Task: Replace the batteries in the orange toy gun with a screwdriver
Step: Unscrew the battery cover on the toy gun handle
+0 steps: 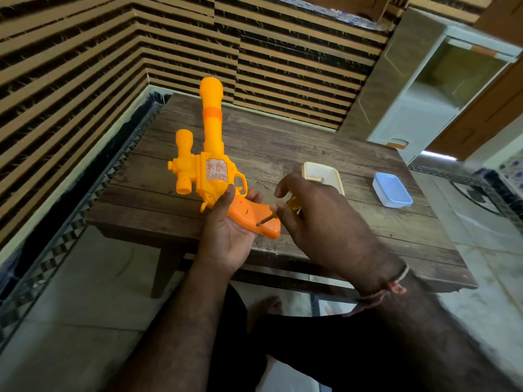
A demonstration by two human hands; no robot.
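Two hands are working over the counter (283, 154): left hand (229, 230) cradling the orange toy gun (210, 165), right hand (314, 219) pinching a screwdriver (271, 217) at its handle.

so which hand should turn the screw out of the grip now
Right. The right hand already holds the screwdriver, its tip set against the gun's grip. The left hand is cradling the grip from below, steadying it above the table.
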